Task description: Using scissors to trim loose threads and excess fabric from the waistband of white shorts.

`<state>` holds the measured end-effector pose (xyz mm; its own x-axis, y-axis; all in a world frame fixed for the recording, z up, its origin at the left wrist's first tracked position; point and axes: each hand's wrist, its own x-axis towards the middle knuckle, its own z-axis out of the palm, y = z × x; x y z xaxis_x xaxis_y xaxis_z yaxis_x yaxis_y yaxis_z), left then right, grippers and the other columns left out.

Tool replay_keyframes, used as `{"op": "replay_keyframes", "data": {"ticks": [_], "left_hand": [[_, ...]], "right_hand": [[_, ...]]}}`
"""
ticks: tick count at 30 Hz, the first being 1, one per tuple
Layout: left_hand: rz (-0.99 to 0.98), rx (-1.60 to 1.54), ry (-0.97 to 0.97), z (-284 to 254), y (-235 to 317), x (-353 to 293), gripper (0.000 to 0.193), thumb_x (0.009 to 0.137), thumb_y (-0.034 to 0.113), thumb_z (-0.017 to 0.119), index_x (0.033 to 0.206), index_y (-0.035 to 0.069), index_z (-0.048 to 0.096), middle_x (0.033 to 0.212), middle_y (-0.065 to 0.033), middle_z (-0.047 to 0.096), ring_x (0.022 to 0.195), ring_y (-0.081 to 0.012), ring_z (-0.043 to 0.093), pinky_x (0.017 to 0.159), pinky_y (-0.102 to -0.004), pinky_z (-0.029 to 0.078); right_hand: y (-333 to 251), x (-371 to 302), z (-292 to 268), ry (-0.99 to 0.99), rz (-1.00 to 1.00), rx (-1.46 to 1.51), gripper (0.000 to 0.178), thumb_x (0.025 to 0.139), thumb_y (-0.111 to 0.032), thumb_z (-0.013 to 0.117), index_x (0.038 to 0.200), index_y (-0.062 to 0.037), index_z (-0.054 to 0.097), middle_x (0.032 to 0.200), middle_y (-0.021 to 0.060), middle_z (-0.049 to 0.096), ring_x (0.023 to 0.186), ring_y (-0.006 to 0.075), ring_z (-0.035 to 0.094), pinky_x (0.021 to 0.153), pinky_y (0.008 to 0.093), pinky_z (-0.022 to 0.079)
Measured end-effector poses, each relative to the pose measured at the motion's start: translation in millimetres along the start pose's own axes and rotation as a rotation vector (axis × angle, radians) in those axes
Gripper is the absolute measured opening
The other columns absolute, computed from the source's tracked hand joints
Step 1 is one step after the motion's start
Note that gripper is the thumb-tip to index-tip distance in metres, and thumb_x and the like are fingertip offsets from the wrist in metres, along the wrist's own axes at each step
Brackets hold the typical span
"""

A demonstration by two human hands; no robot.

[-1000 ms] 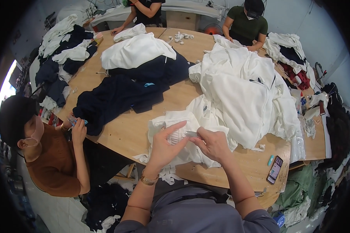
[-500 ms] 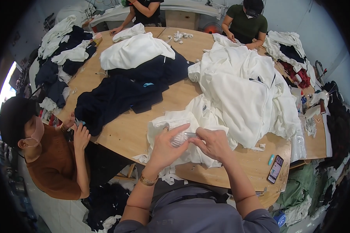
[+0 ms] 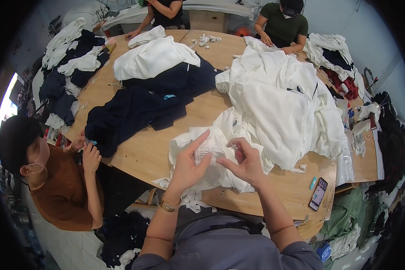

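A white garment [image 3: 184,141] with a ribbed edge lies bunched at the table's near side. My left hand [image 3: 190,167] holds the ribbed part, thumb on top and index finger stretched out along it; its other fingers are hidden beneath the cloth. At the right side of the rib is my right hand [image 3: 246,164], its thumb tip at the fabric. The thumb and index finger stand apart, while the other fingers curl toward the palm. Whether the small silvery tool is still inside those curled fingers cannot be made out.
A large white garment pile [image 3: 274,99] rises beyond my right hand. Navy garments [image 3: 135,108] lie to the left, beside a seated co-worker [image 3: 63,184]. A phone [image 3: 318,194] and a turquoise marker [image 3: 313,183] lie near the right edge. Two more people work across the table.
My right thumb and index finger have spread apart, and the silvery tool between them no longer shows. My left thumb and index finger have opened wider over the ribbed cloth.
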<state>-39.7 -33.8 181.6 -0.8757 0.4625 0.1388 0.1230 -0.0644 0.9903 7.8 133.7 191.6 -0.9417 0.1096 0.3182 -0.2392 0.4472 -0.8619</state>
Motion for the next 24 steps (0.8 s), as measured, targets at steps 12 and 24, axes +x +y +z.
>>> {"op": "replay_keyframes", "data": {"ticks": [12, 24], "left_hand": [[-0.289, -0.755, 0.084, 4, -17, -2, 0.038, 0.082, 0.0, 0.056, 0.119, -0.002, 0.049, 0.111, -0.0087, 0.057, 0.096, -0.012, 0.054, 0.086, -0.0242, 0.042], [0.067, -0.216, 0.234, 25, -15, -3, 0.034, 0.076, -0.005, 0.061, 0.109, -0.005, 0.056, 0.096, -0.0045, 0.06, 0.086, -0.0059, 0.052, 0.072, -0.0191, 0.044]], "right_hand": [[38, 1, 39, -0.161, 0.47, 0.925, 0.014, 0.087, -0.017, 0.055, 0.09, -0.0038, 0.055, 0.059, -0.0072, 0.042, 0.044, 0.0007, 0.03, 0.04, 0.0179, 0.021], [14, -7, 24, 0.067, 0.155, 0.203, 0.012, 0.08, -0.009, 0.061, 0.086, -0.001, 0.053, 0.06, -0.0048, 0.045, 0.052, 0.0031, 0.034, 0.046, 0.0193, 0.029]]}}
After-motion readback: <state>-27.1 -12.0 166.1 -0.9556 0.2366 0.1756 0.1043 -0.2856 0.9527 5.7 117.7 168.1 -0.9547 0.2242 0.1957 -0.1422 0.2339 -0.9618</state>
